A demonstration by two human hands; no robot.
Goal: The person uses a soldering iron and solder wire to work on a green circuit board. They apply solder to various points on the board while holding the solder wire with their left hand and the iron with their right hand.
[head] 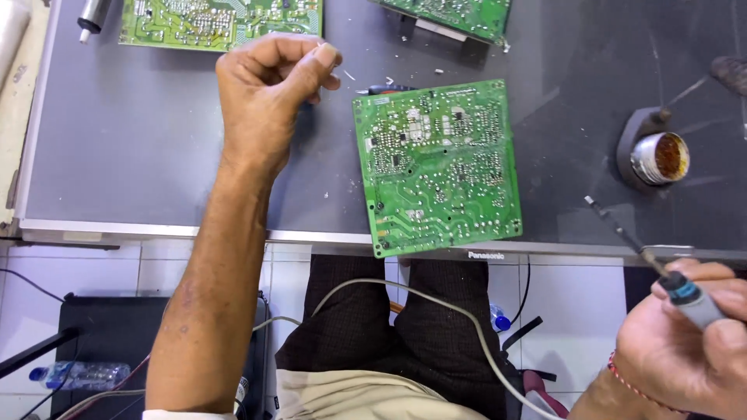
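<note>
1. Soldering iron point(650, 260) sits in the right hand point(685, 346) at the lower right of the view, its thin dark tip pointing up and to the left over the near edge of the table point(140, 148).
2. The right hand is wrapped around the iron's grey and blue handle, fingers curled shut on it; a red thread band point(634, 385) circles that wrist.
3. The left hand point(268, 85) is raised above the table at upper centre, fingers folded in loosely toward the palm, thumb against the forefinger. Whether anything small is pinched there cannot be told.
4. A green circuit board point(437, 165) lies solder side up on the grey table between the two hands, slightly turned, its near corner reaching the table's front edge. Neither hand touches it.
5. A small round tin of brownish flux point(660, 158) stands on a dark holder to the right of the board, above the iron's tip and apart from it.
6. Two more green boards lie along the far edge: one point(218, 22) at the upper left, another point(451, 15) at the top centre, both cut off by the frame.
7. A grey cable point(436, 305) runs across the person's dark trousers below the table edge toward the right hand.
8. A plastic bottle point(78, 375) lies on the tiled floor at the lower left.
</note>
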